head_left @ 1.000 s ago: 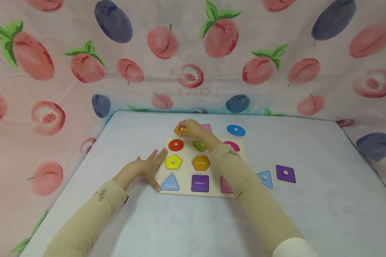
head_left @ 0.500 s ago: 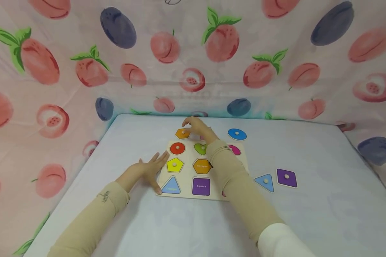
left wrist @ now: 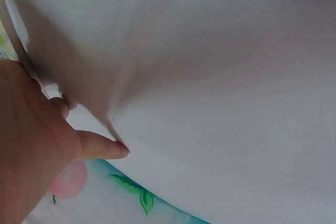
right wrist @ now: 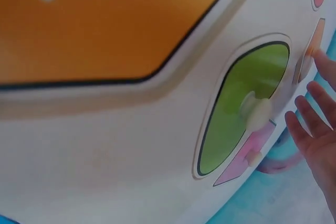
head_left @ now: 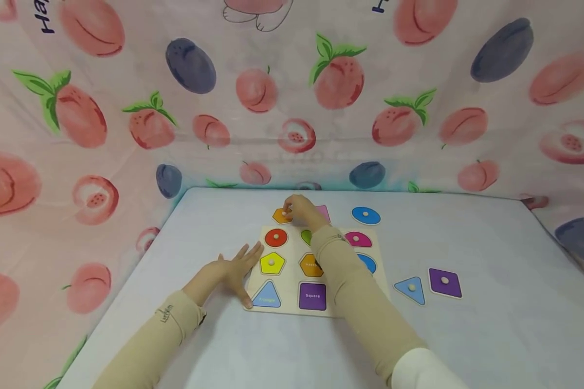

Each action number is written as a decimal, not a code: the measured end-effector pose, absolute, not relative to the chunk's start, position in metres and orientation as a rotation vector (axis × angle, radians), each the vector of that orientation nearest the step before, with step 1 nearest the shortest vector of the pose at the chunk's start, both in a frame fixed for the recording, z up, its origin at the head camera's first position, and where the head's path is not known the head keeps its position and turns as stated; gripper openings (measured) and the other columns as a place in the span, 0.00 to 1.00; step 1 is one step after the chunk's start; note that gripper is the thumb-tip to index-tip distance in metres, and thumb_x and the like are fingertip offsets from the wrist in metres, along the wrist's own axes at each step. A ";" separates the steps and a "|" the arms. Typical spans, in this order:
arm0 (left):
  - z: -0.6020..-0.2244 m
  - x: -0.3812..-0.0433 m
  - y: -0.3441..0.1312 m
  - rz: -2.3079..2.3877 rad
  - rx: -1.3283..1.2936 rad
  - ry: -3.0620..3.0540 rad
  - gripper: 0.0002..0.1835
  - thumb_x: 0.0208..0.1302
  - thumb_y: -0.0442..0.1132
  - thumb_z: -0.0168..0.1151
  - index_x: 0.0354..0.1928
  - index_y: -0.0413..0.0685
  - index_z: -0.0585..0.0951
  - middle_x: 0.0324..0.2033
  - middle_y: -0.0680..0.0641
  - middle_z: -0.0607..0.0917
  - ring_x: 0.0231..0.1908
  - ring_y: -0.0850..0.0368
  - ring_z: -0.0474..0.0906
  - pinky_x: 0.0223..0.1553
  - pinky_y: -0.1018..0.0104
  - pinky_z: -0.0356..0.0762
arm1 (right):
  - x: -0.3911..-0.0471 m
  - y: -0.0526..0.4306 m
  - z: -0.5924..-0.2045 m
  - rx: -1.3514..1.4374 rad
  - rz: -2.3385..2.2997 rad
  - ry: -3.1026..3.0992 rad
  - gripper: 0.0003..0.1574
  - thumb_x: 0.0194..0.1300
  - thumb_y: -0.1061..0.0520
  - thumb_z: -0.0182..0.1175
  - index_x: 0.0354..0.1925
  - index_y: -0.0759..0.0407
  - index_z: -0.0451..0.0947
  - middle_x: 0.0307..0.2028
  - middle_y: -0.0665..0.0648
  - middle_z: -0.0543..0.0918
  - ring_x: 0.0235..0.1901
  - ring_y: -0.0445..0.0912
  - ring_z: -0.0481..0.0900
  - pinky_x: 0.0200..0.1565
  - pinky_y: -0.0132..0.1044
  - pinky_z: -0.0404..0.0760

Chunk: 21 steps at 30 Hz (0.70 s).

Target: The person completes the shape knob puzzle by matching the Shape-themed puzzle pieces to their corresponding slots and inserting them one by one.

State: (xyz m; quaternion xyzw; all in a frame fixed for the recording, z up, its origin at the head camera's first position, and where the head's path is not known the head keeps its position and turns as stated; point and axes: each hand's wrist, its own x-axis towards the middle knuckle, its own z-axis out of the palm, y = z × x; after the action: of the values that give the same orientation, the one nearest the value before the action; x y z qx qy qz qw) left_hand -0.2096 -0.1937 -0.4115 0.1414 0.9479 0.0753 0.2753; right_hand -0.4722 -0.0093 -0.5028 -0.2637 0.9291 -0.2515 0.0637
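Note:
My left hand (head_left: 236,274) rests at the left edge of a white shape-puzzle board (head_left: 292,281), fingers spread and thumb at its lower left corner. My right hand (head_left: 304,209) reaches over the board, its fingertips at the knob of an orange hexagon piece (head_left: 279,215) that lies on the table behind the board. In the right wrist view a finger meets that knob while the others stand spread; the thumb is hidden. A pink piece (head_left: 324,212) lies partly behind this hand. Red circle (head_left: 272,242), yellow pentagon (head_left: 266,267) and green heart (right wrist: 226,135) pieces sit on the board.
A blue oval piece (head_left: 365,219) lies at the back right. To the board's right are a blue triangle piece (head_left: 415,295) and a purple square piece (head_left: 453,286). A fruit-printed cloth (head_left: 292,162) borders the table. The right forearm covers part of the board.
My right hand's fingers lifted off the hexagon's knob half a second ago and have come back down to it. The left hand stays at the board's edge. The head view has tilted upward.

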 end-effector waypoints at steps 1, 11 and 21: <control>-0.411 -0.209 -0.193 0.200 0.375 2.547 0.75 0.31 0.58 0.79 0.74 0.54 0.34 0.75 0.50 0.32 0.74 0.44 0.28 0.59 0.21 0.32 | -0.480 -0.009 -0.512 -0.816 -0.752 2.814 0.07 0.58 0.47 0.67 0.30 0.48 0.81 0.42 0.50 0.79 0.40 0.45 0.72 0.47 0.37 0.74; -0.408 -0.209 -0.191 0.154 0.381 2.546 0.75 0.32 0.59 0.78 0.74 0.54 0.33 0.75 0.50 0.32 0.74 0.43 0.28 0.59 0.21 0.34 | -0.434 -0.014 -0.482 -0.707 -0.779 2.964 0.11 0.61 0.46 0.63 0.28 0.51 0.82 0.35 0.49 0.83 0.33 0.43 0.76 0.39 0.35 0.78; -0.409 -0.212 -0.192 0.162 0.376 2.521 0.75 0.33 0.59 0.78 0.74 0.54 0.33 0.74 0.50 0.30 0.74 0.43 0.26 0.59 0.21 0.32 | -0.412 -0.015 -0.455 -0.599 -0.684 2.990 0.07 0.60 0.53 0.64 0.32 0.56 0.82 0.41 0.53 0.83 0.36 0.48 0.76 0.43 0.39 0.77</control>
State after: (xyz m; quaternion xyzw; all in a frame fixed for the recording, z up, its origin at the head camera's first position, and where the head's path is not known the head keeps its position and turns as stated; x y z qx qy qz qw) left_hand -0.2119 -0.1923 -0.4092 0.1410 0.9447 0.0609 0.2896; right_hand -0.4115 -0.0152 -0.4547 -0.1916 0.9567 -0.2188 0.0081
